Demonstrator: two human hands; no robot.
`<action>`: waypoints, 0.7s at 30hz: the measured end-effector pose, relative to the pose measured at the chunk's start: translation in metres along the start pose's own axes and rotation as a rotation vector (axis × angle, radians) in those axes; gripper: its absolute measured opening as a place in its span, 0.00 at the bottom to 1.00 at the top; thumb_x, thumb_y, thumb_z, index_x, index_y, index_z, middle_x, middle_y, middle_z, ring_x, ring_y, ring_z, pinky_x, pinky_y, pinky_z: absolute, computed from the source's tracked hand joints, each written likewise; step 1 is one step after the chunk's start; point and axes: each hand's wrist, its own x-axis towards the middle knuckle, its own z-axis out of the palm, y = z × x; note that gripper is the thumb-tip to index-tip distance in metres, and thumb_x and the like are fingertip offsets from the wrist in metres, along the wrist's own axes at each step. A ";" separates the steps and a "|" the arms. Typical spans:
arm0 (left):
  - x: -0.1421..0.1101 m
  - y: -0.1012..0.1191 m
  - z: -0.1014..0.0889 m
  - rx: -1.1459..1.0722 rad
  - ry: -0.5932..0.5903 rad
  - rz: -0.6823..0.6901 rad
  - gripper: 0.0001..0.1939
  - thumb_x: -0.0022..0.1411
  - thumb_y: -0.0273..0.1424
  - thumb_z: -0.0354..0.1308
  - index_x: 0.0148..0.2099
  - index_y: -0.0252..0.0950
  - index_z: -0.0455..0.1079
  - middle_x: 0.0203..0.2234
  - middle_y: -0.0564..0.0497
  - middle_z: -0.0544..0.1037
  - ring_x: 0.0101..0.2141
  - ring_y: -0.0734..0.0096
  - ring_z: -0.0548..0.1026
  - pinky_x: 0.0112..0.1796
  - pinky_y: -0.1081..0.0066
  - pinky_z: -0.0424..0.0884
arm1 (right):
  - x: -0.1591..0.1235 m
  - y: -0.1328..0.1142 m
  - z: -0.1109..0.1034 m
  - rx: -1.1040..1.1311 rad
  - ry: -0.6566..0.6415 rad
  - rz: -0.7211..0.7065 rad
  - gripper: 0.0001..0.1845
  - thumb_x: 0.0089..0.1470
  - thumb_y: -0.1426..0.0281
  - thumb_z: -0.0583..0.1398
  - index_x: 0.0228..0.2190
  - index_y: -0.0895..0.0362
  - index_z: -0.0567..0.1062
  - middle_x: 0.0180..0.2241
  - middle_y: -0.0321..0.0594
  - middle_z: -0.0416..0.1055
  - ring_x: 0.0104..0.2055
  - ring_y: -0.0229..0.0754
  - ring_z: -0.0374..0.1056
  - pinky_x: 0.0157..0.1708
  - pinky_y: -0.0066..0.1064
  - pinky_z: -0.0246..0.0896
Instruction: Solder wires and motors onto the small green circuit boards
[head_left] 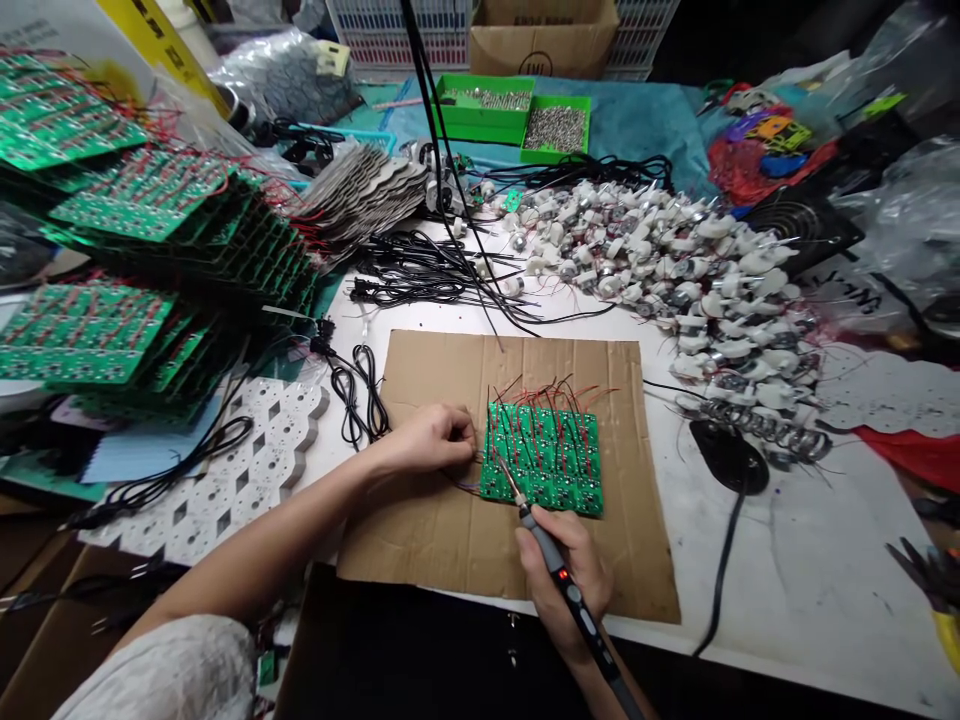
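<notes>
A green circuit board panel (551, 462) with red and black wires along its top lies on a flat cardboard sheet (427, 370). My right hand (566, 570) grips a soldering iron (559, 560), its lit red display showing. The iron's tip points up and left, over the left part of the panel; whether it touches is too small to tell. Just left of the panel, my left hand (439, 440) rests over the cardboard with fingers curled in a pinch. A thin wire (469, 488) shows by those fingers, partly hidden by them.
Stacks of wired green boards (142, 200) rise at left. Black power cords (420, 275) lie behind the cardboard. A heap of small motors with white parts (652, 250) spreads at back right. Green bins (555, 130) hold small metal parts. A coiled iron holder (765, 430) and pliers (926, 575) sit right.
</notes>
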 end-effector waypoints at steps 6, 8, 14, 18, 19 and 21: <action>0.000 -0.002 0.000 -0.004 -0.004 -0.002 0.04 0.56 0.28 0.58 0.30 0.34 0.74 0.29 0.52 0.76 0.29 0.73 0.72 0.34 0.72 0.65 | 0.001 0.003 0.000 -0.001 0.024 -0.033 0.14 0.62 0.74 0.65 0.50 0.54 0.77 0.35 0.38 0.77 0.31 0.39 0.76 0.33 0.29 0.77; 0.000 -0.002 0.000 -0.009 -0.002 0.002 0.04 0.56 0.28 0.58 0.30 0.34 0.73 0.29 0.52 0.76 0.29 0.72 0.72 0.34 0.72 0.65 | 0.001 0.003 0.001 -0.011 0.023 -0.039 0.14 0.62 0.74 0.65 0.49 0.54 0.77 0.35 0.38 0.77 0.31 0.40 0.76 0.33 0.29 0.77; -0.001 0.000 -0.001 -0.026 -0.004 0.008 0.04 0.56 0.28 0.58 0.30 0.34 0.73 0.28 0.52 0.76 0.29 0.73 0.72 0.33 0.72 0.65 | 0.003 0.003 0.001 -0.021 0.036 -0.039 0.12 0.63 0.72 0.64 0.48 0.54 0.78 0.34 0.38 0.77 0.30 0.40 0.75 0.31 0.28 0.77; -0.002 -0.001 0.000 -0.020 0.003 0.004 0.04 0.57 0.28 0.57 0.31 0.34 0.73 0.29 0.52 0.76 0.28 0.73 0.72 0.33 0.73 0.65 | 0.003 -0.001 0.001 0.004 0.021 0.002 0.12 0.62 0.73 0.64 0.48 0.53 0.77 0.35 0.38 0.77 0.32 0.40 0.76 0.34 0.29 0.77; -0.002 -0.002 0.000 -0.011 0.004 0.007 0.05 0.57 0.27 0.57 0.31 0.34 0.73 0.29 0.52 0.76 0.29 0.73 0.72 0.33 0.73 0.65 | 0.002 -0.003 0.001 0.006 0.018 0.020 0.12 0.63 0.73 0.64 0.48 0.53 0.78 0.35 0.38 0.77 0.32 0.40 0.76 0.35 0.29 0.77; -0.003 -0.001 0.001 0.018 0.007 0.018 0.05 0.58 0.27 0.57 0.31 0.35 0.73 0.30 0.52 0.76 0.30 0.72 0.73 0.35 0.72 0.66 | 0.002 -0.005 0.001 0.003 0.022 0.047 0.12 0.63 0.73 0.64 0.48 0.53 0.78 0.36 0.38 0.77 0.33 0.40 0.76 0.36 0.29 0.76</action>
